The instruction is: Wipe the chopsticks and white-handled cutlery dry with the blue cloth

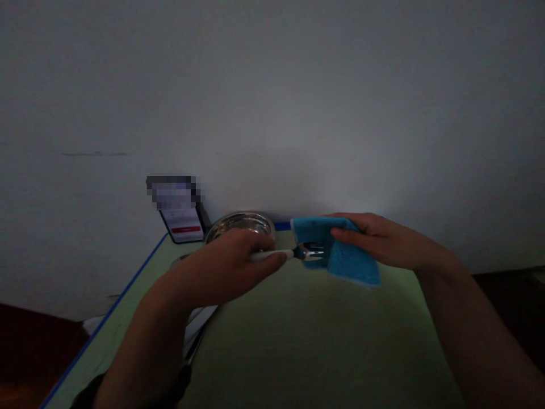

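My left hand (pixel 225 267) is closed around the white handle of a small metal fork (pixel 309 251), whose tines point right. My right hand (pixel 378 238) grips a folded blue cloth (pixel 340 250) and holds it against the fork's tines. Both hands are raised a little above a pale green table (pixel 298 341), near its far edge.
A shiny metal bowl (pixel 240 224) stands at the table's far edge against a white wall. A phone (pixel 183 224) with a lit screen leans on the wall to the bowl's left. Some cutlery or a tray (pixel 200 324) lies partly hidden under my left forearm.
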Motion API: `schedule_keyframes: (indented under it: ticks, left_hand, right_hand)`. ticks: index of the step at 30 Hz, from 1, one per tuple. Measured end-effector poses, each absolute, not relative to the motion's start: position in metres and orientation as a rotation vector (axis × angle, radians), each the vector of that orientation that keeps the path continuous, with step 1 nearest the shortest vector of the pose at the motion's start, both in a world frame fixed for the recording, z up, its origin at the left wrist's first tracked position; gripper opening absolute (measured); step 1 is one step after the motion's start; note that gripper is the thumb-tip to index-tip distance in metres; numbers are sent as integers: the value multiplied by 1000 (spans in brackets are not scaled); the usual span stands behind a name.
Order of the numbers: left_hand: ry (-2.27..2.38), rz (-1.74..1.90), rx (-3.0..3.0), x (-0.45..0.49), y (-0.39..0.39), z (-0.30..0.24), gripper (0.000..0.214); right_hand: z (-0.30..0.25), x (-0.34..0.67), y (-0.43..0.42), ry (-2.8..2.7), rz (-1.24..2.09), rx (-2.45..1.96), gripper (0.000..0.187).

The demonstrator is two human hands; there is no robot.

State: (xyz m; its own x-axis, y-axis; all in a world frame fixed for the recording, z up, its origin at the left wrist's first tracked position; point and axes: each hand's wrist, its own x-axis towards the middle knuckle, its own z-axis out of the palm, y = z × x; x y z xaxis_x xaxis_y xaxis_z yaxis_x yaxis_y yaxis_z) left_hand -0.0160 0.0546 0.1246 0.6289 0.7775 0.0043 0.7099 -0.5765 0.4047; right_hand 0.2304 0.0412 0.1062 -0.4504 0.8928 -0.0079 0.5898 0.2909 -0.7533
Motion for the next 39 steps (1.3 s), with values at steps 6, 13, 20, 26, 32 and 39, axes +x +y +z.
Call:
schedule_keyframes:
  ticks: [6, 13, 20, 26, 32, 39]
  left_hand:
    - [1149, 275, 2496, -13, 56, 123, 42]
    - [1045, 278, 2536, -3, 53, 131, 39]
    - [1083, 242, 2526, -9, 53, 134, 41]
    - [1076, 227, 2510, -12, 52, 134, 42]
    - [1091, 265, 2555, -10, 52, 134, 42]
    - [1091, 324, 2533, -10, 53, 133, 41]
  right_hand:
    - [111, 221, 35, -2054, 877, -1257, 47]
    - [111, 196, 26, -2301, 979, -1333, 52]
    - [106, 208, 36, -2450, 710, -1214, 56]
    - [109, 215, 41, -2408, 635, -1280, 27]
    - [105, 215, 42, -2324, 654, -1220, 28]
    - [101, 208, 40, -2319, 458, -1171, 31]
